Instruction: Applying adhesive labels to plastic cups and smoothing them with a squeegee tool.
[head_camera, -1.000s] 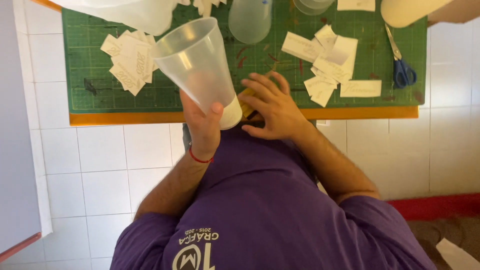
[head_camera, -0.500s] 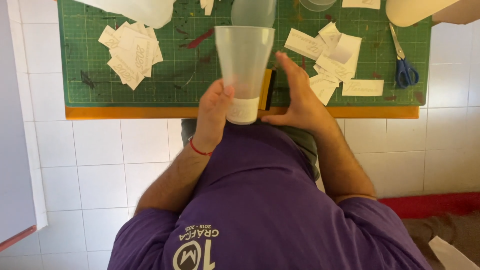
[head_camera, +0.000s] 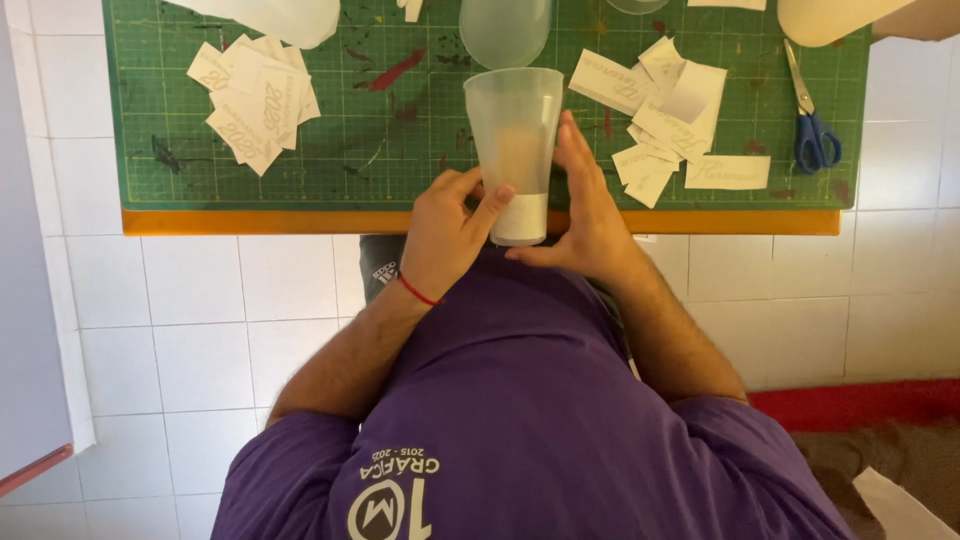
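Head view: on the green cutting mat (head_camera: 300, 150) covering the counter, paper slips lie in a pile (head_camera: 255, 105) toward the left edge and another (head_camera: 665, 120) right of centre, with blue scissors (head_camera: 812, 125) near the right edge. A translucent plastic cup (head_camera: 515, 150) stands at the near edge, between both hands. The left hand (head_camera: 450, 235) pinches its white lower band; the right hand (head_camera: 590, 215) cups its side, fingers wrapped loosely.
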